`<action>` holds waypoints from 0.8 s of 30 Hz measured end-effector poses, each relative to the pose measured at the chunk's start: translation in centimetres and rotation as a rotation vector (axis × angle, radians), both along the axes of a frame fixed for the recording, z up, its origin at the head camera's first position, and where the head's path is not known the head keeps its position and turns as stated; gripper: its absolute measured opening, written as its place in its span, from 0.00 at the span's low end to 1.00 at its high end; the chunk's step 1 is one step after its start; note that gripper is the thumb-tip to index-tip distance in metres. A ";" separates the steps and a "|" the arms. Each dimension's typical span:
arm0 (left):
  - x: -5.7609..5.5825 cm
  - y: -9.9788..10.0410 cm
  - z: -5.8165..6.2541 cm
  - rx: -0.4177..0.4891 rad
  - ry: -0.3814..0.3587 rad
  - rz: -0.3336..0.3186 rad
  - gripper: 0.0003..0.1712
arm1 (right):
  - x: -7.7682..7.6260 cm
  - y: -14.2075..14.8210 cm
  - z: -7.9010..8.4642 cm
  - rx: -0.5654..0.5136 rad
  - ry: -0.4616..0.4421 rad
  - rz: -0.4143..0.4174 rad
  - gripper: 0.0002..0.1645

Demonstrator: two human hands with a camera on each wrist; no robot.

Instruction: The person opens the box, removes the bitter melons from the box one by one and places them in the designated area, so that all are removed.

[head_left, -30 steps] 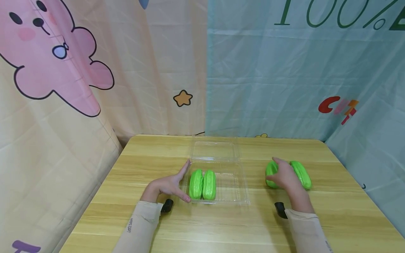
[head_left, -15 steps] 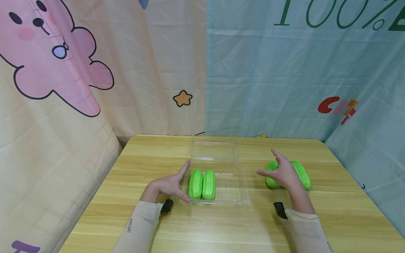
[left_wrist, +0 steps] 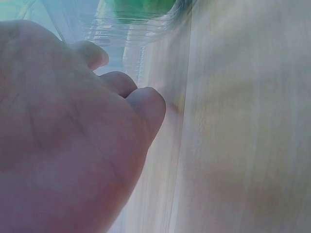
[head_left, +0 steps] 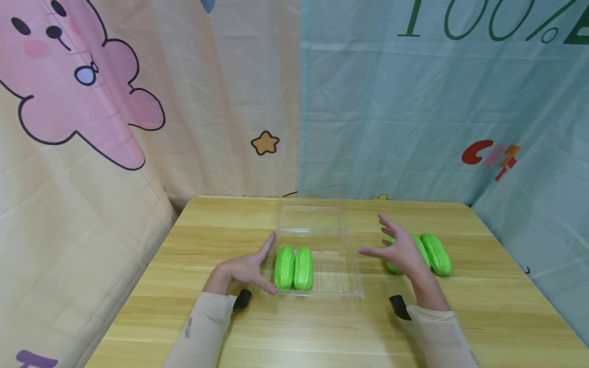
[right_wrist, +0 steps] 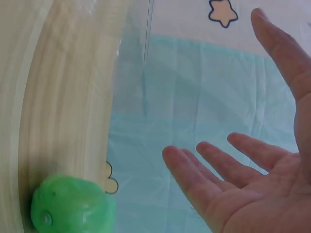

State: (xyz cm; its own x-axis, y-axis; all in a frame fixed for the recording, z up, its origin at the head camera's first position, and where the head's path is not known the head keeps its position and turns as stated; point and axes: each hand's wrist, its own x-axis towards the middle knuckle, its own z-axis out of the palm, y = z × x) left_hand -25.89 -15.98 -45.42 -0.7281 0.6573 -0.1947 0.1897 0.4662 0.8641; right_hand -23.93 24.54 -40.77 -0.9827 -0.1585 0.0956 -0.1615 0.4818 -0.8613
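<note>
An open clear plastic clamshell box [head_left: 335, 268] lies on the table, its lid [head_left: 313, 219] folded back. Two bright green, ridged, oblong toy vegetables [head_left: 303, 269] lie side by side in its left half. My left hand [head_left: 241, 269] rests at the box's left side, thumb and fingers spread along that edge. To the right of the box, my right hand [head_left: 404, 250] hovers with fingers spread, holding nothing. More of the green toy vegetables [head_left: 436, 254] lie beneath and beside it, partly hidden by the hand. In the right wrist view, one green toy vegetable [right_wrist: 70, 206] shows its rounded end below the palm.
The wooden table [head_left: 313, 332] has rounded back corners. Printed curtains [head_left: 391, 128] hang right behind it and along both sides. A black wrist strap piece [head_left: 242, 299] sits by the left sleeve, another [head_left: 399, 307] by the right.
My right hand has let go of the leftmost green toy vegetable on the right, spread its fingers, and lifted toward the box. My left hand and the box have stayed in place.
</note>
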 end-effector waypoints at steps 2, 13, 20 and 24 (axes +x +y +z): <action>0.0 0.0 0.0 0.001 0.004 -0.006 0.85 | 0.0 -0.5 -0.2 -0.038 -0.006 0.024 0.69; 0.1 0.1 0.0 0.008 0.012 -0.010 0.86 | 0.0 -3.3 -1.0 -0.108 -0.019 0.114 0.66; 0.0 0.1 0.0 0.021 0.000 -0.014 0.86 | 0.3 -4.8 -1.4 -0.180 -0.060 0.182 0.65; -0.1 0.1 0.0 0.023 -0.001 -0.017 0.85 | 0.4 -5.8 -1.8 -0.189 -0.083 0.222 0.65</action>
